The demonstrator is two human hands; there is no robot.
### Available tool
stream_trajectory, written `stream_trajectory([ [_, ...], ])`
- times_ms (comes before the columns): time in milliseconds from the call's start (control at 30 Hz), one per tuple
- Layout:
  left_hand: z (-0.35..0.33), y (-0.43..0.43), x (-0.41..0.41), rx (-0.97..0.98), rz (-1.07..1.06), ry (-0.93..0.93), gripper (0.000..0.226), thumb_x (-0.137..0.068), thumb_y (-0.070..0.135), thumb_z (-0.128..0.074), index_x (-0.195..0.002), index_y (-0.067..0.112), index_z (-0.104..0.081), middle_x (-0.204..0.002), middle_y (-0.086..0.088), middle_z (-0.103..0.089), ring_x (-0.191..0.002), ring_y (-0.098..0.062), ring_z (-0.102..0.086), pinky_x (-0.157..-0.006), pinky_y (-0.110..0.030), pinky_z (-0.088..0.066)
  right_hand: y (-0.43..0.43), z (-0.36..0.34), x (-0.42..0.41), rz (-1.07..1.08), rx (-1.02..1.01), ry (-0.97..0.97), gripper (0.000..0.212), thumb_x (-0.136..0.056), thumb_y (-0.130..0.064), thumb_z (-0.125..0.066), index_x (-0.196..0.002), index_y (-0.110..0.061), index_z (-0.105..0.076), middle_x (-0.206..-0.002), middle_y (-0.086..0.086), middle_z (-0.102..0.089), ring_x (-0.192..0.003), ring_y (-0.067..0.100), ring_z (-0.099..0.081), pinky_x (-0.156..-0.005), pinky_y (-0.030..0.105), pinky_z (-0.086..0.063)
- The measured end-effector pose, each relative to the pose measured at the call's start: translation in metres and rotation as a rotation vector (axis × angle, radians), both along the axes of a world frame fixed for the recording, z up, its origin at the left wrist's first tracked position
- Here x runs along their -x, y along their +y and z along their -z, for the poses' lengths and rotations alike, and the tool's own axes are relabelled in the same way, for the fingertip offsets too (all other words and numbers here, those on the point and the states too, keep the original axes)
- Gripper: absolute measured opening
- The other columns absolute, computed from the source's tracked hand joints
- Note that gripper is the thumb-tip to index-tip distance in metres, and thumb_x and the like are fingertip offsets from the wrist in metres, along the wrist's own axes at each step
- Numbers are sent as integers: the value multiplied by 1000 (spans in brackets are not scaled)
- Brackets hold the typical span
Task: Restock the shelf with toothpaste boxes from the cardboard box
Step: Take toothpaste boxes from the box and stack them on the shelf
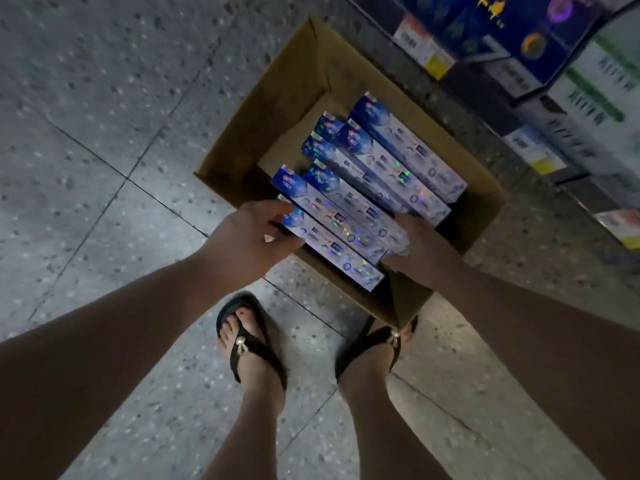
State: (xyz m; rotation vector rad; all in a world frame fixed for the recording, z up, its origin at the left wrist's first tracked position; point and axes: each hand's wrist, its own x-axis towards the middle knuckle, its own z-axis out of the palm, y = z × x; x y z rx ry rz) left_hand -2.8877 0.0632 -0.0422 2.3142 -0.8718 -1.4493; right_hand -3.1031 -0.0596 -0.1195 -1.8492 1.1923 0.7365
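Head view: cardboard box [277, 98] sits on the floor [104, 140] just in front of the feet, with the shelf [540, 161] up right. Near toothpaste boxes [332, 237] lie loose over the box's near edge, clamped end to end between both hands. Left hand [249, 240] grips the left ends, thumb [275, 211] on top and fingers curled under. Right hand [420, 245] is pressed against the right ends; its fingers are hidden behind the boxes, so I can't tell the grip. Far toothpaste boxes [391, 157] are still in the box, leaning on each other. Risks: the bundle is held only by end pressure, and the glossy sleeves look slippery, so a middle one could slide out and drop on lift. The ends are staggered, so squeeze is uneven and corners may crush. Dragging the bundle up could also catch the cardboard wall and tip the box.
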Motion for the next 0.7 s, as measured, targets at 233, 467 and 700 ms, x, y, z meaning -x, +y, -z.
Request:
stream_trajectory([
  [233,49,-8,-8,11,-49,76,48,-82,22,-66,-127,22,-51,-119,1,-58,-107,-11,-57,-67,-11,-40,0,39,8,37,-32,-55,95,-75,-24,-73,-146,-19,-10,-148,14,-25,-134,32,-31,-104,45,-36],
  [467,58,-14,-16,4,56,-15,47,-80,22,-68,-124,23,-54,-121,-6,-57,-105,-15,-59,-84,-23,-44,-4,45,12,-20,-33,-80,90,-75,-25,-73,-144,-15,-17,-140,14,-38,-130,30,-38,-102,39,-36],
  [700,48,-41,-20,10,183,-188,50,-80,17,-65,-128,21,-51,-124,-9,-50,-106,-22,-56,-84,-18,-36,-7,17,19,-7,138,-55,43,-79,-12,-56,-120,-14,-44,-119,13,-55,-110,33,-53,-85,37,-44],
])
